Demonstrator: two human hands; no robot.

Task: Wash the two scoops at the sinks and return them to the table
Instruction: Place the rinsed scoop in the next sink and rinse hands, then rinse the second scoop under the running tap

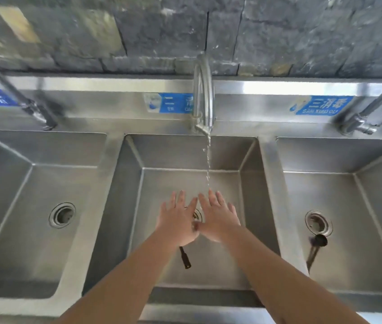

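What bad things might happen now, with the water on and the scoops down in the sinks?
The scoop in the middle sink lies partly under the left hand, near the drain, so wet, open hands might fumble it. The other scoop in the right sink might get forgotten.

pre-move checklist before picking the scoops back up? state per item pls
1. Both hands free: ok. Left hand and right hand are open with fingers spread, holding nothing.
2. Middle-sink scoop located: ok. Its black handle shows below the left hand; its bowl is hidden.
3. Right-sink scoop located: ok. It lies by the drain, untouched.
4. Water off: not ok. The middle faucet is running.
5. Scoops clean: cannot tell.
6. Table reachable: cannot tell, it is out of view.
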